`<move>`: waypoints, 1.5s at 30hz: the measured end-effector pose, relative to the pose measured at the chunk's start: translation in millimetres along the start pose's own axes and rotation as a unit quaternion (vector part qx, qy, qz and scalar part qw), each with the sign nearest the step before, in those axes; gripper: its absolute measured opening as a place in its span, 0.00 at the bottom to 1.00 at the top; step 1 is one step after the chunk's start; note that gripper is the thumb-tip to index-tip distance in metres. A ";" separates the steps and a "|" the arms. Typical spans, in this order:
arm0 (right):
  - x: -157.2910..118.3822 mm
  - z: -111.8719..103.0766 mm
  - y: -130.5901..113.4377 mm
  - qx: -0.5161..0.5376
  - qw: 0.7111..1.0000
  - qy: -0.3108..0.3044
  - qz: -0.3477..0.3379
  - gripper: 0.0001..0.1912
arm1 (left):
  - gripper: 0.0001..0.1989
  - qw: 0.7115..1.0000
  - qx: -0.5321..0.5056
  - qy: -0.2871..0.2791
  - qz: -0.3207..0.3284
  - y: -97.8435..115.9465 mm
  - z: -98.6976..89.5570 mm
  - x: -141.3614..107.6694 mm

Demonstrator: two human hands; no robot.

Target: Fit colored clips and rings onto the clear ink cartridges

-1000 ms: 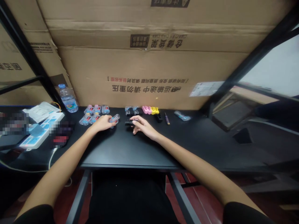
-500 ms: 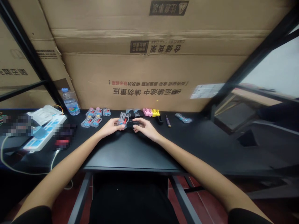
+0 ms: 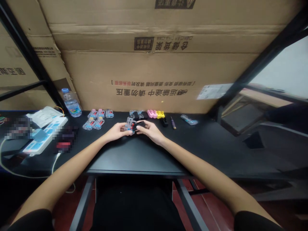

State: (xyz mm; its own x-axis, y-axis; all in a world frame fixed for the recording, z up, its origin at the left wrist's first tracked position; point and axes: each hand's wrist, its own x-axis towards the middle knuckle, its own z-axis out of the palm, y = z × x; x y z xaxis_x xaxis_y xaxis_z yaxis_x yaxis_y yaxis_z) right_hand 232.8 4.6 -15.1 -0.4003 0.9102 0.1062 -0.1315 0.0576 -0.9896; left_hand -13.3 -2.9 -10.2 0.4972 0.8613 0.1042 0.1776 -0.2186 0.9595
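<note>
My left hand [image 3: 116, 132] is closed around a clear plastic piece [image 3: 129, 122] with a red part inside, held just above the black table. My right hand [image 3: 153, 132] grips a small black plastic part [image 3: 139, 125] between thumb and fingers. The two pieces meet between my hands; whether they are joined I cannot make out. Behind them lie clear-and-black pieces [image 3: 138, 114], pink parts [image 3: 151, 113], yellow parts [image 3: 160, 114] and another black part [image 3: 164, 122]. Several clear pieces with coloured inserts [image 3: 97, 122] sit to the left.
A small screwdriver [image 3: 173, 123] and one clear piece [image 3: 189, 120] lie to the right. At left stand a water bottle [image 3: 72, 104], a white power strip [image 3: 47, 136] and a white packet [image 3: 44, 116]. Cardboard [image 3: 154, 70] rises behind the table.
The black part in my right hand has tilted up and come against the clear piece, which has shifted slightly right. The camera view has tipped down a little.
</note>
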 end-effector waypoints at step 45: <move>-3.5 9.4 13.6 -0.015 0.999 0.053 -0.003 0.26 | 0.24 0.999 -0.034 0.031 0.018 -21.9 12.1 4.6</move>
State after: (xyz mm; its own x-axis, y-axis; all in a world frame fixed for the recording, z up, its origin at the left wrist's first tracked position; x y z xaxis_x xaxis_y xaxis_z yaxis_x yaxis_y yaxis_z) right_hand 223.9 -1.7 -28.0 -0.3018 0.9478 0.1031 -0.1066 0.0739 -0.9915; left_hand -4.6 0.3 -33.8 0.4493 0.8802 0.1530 0.1014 -0.2203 0.9701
